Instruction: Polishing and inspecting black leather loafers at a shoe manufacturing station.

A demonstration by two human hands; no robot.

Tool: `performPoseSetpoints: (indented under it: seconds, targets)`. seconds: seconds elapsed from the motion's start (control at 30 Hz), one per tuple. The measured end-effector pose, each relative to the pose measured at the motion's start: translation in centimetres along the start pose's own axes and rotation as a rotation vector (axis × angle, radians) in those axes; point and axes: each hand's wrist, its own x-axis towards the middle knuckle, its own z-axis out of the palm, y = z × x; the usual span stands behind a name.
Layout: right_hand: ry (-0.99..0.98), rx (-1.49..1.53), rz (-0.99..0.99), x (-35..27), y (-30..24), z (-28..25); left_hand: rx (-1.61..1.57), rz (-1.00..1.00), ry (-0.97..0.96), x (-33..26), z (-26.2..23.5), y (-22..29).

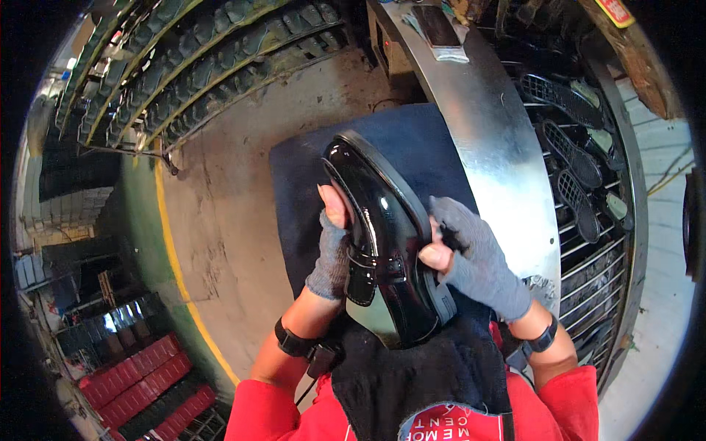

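Observation:
A glossy black loafer (382, 213) with a strap across its top lies tilted on its side over my lap, its toe pointing away from me. A pale green shoe last (371, 317) shows in its opening. My left hand (332, 239), in a grey fingerless glove, grips the shoe's left side; most of its fingers are hidden beneath. On the other side my right hand (471, 246), gloved the same way, has its thumb and fingers closed at the sole edge near the heel. Whether something small is pinched there, I cannot make out. A dark cloth (309, 165) spreads under the shoe.
Along my right runs a metal bench (500, 147) with a phone-like dark object (435, 28) at its far end. Beyond it, a rack (592, 287) holds several soles (572, 151). Shelves of shoes (213, 59) stand far left; red stacked items (140, 378) sit lower left.

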Motion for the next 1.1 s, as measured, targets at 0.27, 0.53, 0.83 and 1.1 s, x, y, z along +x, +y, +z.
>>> performPoseSetpoints:
  seconds: [0.27,0.53,0.83,1.1]
  targets:
    - [-0.032,-0.156,-0.296,1.5,1.0,-0.2,0.031,0.097,0.076,0.0,0.2,-0.1]
    - [0.015,-0.4,-0.344,2.0,-2.0,0.0,0.235,0.113,0.077,-3.3,1.2,1.7]
    - [0.082,0.013,-0.143,3.8,-4.7,2.4,0.493,0.276,0.235,-5.0,3.5,2.4]
    - [-0.089,1.302,0.459,3.6,1.3,1.8,0.515,0.504,-0.131,1.1,5.4,7.3]
